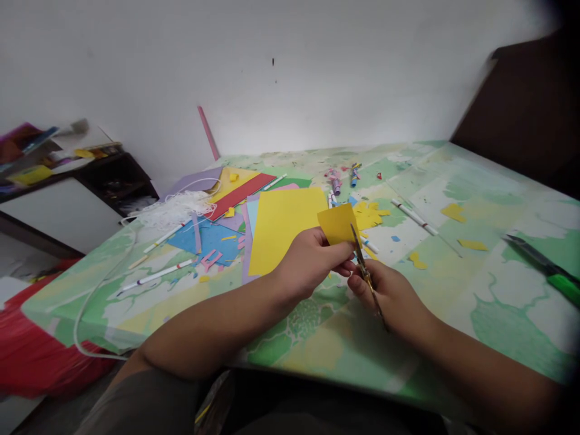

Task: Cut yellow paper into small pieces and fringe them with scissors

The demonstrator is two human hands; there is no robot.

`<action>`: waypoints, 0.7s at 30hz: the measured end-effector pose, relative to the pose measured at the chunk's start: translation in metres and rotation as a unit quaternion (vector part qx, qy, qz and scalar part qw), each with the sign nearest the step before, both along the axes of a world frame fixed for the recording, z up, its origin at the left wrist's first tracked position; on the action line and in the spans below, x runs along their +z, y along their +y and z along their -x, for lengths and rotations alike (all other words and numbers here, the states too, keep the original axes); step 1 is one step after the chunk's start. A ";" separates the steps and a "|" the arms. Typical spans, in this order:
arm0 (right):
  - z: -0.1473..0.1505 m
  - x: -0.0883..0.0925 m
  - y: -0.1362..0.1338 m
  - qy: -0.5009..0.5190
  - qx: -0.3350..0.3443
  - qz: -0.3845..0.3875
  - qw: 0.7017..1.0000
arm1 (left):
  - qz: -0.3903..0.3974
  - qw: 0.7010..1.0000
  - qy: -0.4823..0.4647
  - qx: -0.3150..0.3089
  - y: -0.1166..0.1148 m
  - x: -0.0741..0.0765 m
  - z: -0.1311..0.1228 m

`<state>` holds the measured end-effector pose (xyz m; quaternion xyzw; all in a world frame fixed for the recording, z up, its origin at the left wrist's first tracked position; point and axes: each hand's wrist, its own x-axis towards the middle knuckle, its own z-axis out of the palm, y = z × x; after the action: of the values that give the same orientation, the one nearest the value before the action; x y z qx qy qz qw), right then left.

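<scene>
My left hand is closed on a small yellow piece of paper, pinching its lower edge above the table. In my right hand is a pair of scissors, its blades pointing up along the paper's right edge. Whether the blades are parted cannot be made out. Behind my left hand lies a larger yellow sheet on top of other coloured sheets. Yellow cut-out shapes rest just beyond the held paper.
Markers, yellow scraps and a green-handled cutting tool lie to the right. On the left are a white string heap, blue paper and a red strip. A shelf stands beyond the table's left side.
</scene>
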<state>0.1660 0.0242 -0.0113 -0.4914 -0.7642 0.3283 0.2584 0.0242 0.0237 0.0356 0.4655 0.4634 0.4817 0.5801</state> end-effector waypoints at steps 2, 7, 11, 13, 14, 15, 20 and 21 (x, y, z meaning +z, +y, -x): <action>0.000 0.000 0.000 -0.003 -0.002 0.004 1.000 | -0.006 1.000 0.007 0.006 0.000 0.000 0.000; 0.001 0.000 0.000 0.017 0.002 0.043 0.999 | -0.019 1.000 0.024 0.005 -0.002 0.002 0.000; 0.000 0.001 -0.001 0.034 -0.006 0.052 0.998 | -0.032 0.999 0.040 0.007 -0.003 0.005 0.000; 0.001 0.001 -0.002 0.041 -0.010 0.063 0.997 | -0.029 0.998 0.058 -0.002 -0.004 0.009 0.001; 0.001 0.002 -0.003 0.046 -0.010 0.069 0.997 | -0.023 0.997 0.068 -0.011 -0.005 0.011 0.001; 0.002 0.002 -0.003 0.053 -0.009 0.074 0.996 | -0.016 0.997 0.074 -0.020 -0.005 0.013 0.002; 0.003 0.001 -0.004 0.088 -0.005 0.082 0.993 | -0.024 0.998 0.047 -0.022 -0.006 0.017 0.004; 0.003 0.000 -0.004 0.088 -0.006 0.083 0.993 | -0.030 0.998 0.042 -0.021 -0.007 0.016 0.004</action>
<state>0.1631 0.0200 -0.0112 -0.4852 -0.7054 0.4310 0.2851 0.0198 0.0172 0.0520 0.5119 0.4627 0.4629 0.5564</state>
